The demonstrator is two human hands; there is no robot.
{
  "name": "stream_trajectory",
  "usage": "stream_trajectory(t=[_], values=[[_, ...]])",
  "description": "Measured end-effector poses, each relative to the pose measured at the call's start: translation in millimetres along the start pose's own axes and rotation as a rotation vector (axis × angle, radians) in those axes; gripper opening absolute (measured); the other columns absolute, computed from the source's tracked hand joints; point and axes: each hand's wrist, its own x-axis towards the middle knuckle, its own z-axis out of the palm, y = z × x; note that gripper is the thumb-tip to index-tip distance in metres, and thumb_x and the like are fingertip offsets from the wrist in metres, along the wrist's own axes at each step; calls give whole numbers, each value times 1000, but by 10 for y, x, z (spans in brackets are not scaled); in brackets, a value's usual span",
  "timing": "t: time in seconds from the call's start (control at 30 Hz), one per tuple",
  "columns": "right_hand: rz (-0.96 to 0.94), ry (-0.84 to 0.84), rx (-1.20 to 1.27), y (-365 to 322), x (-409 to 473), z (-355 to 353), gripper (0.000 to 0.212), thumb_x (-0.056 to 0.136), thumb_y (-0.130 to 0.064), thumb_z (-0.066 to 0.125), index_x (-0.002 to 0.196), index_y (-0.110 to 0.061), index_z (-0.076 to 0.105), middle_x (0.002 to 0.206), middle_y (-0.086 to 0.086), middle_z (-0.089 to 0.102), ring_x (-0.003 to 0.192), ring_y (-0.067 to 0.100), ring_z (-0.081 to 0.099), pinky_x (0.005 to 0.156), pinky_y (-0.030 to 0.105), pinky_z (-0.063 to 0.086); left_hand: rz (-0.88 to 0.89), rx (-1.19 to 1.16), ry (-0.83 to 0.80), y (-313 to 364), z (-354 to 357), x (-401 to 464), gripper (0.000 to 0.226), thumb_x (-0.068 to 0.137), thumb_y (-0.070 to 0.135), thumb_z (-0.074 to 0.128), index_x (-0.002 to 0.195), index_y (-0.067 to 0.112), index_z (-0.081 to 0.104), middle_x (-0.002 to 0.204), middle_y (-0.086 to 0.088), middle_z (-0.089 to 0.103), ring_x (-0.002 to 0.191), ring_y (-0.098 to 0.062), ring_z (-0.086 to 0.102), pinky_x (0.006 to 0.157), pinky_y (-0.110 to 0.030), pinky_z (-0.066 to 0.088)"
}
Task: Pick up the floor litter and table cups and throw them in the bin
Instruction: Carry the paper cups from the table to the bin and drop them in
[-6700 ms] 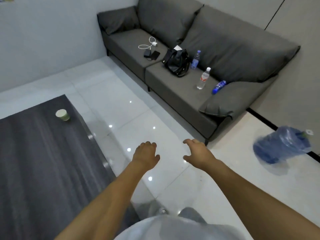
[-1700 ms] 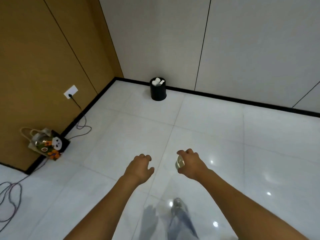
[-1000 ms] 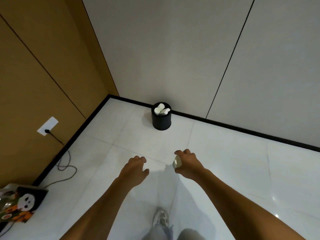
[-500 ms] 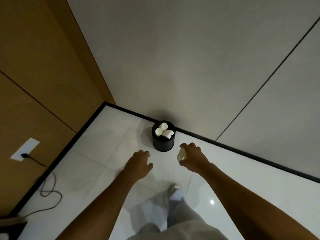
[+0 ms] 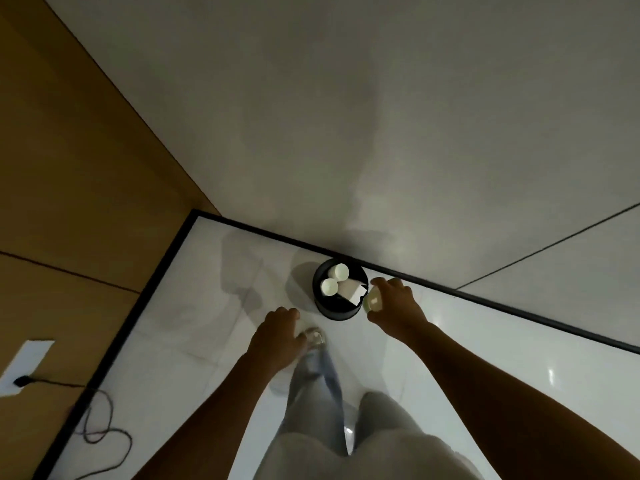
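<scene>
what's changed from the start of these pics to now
The person left the table and sofa and walked up to the black bin in the corner, now right at their feet. The right hand, empty at first, now grips a paper cup beside the bin's rim; it has not let go. The left hand stayed empty and relaxed throughout. The white cups in the bin look unchanged over the last moments.

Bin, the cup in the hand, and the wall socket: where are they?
bin (image 5: 334,311): head view, front black wall.
cup (image 5: 373,300): head view, open mouth.
wall socket (image 5: 26,363): head view, white plate.
</scene>
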Motion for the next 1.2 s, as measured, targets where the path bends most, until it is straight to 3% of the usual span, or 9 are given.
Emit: stream_trajectory(t=[0.33, 0.6, 0.8, 1.2], values=[[105, -7, 61, -16, 1161, 514, 71, 79, -24, 73, 140, -19, 38, 134, 11, 43, 117, 32, 44, 88, 37, 45, 10, 1, -30, -420, -87, 1274, 46, 94, 32, 54, 135, 14, 43, 135, -6, 48, 125, -20, 45, 97, -30, 45], [90, -30, 103, 352, 2292, 1823, 69, 82, -26, 70, 142, -21, 37, 141, 7, 40, 124, 29, 42, 96, 40, 47, -33, -103, -20, -1010, 927, 2297, 44, 93, 29, 56, 134, 15, 45, 134, -5, 49, 123, -18, 44, 92, -27, 44], [77, 51, 89, 759, 2974, 2777, 65, 85, -25, 68, 142, -21, 37, 142, 6, 38, 128, 27, 39, 95, 39, 48, -71, -146, -23, -1457, 1723, 2921, 44, 92, 28, 57, 133, 16, 46, 136, -3, 49, 127, -18, 43, 92, -23, 38], [15, 85, -28, 965, 3702, 3706, 67, 89, -22, 65, 146, -24, 31, 143, 10, 31, 133, 31, 31, 99, 48, 49, -110, -125, -35, -1929, 2283, 3669, 42, 91, 30, 58, 130, 17, 48, 136, -1, 50, 124, -18, 45, 88, -20, 35]])
